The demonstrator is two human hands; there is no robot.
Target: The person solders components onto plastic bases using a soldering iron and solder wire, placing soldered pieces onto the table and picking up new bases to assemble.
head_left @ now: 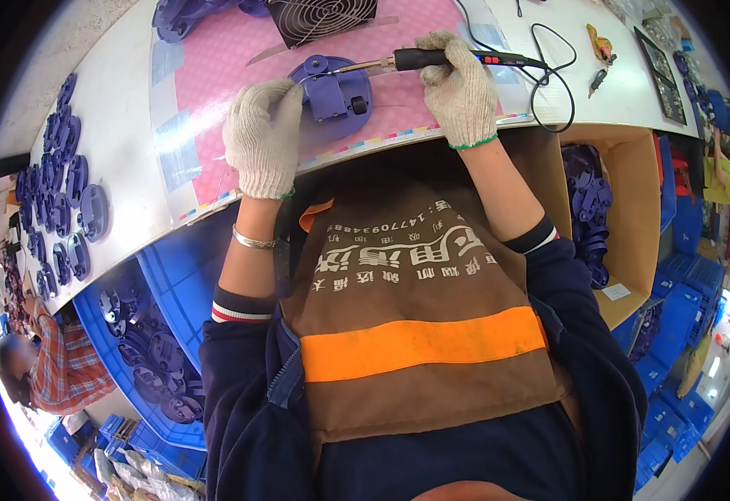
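A purple plastic housing [329, 104] with a round post and a small black wheel lies on the pink mat in front of me. My right hand [461, 92], in a white knit glove, is closed round the black grip of a soldering iron [419, 59]. The iron points left, its tip over the upper part of the housing. My gloved left hand [263, 138] is at the housing's left edge, fingers pinched on a thin wire [313, 77] that runs toward the iron's tip. The left fingertips are partly hidden.
A black fan [321, 18] stands behind the housing on the pink mat [215, 79]. Several purple parts [60, 192] cover the table's left end. A blue bin [144, 351] and a cardboard box [632, 192] hold more. The iron's cord [567, 92] loops at right. Another person [68, 363] sits at left.
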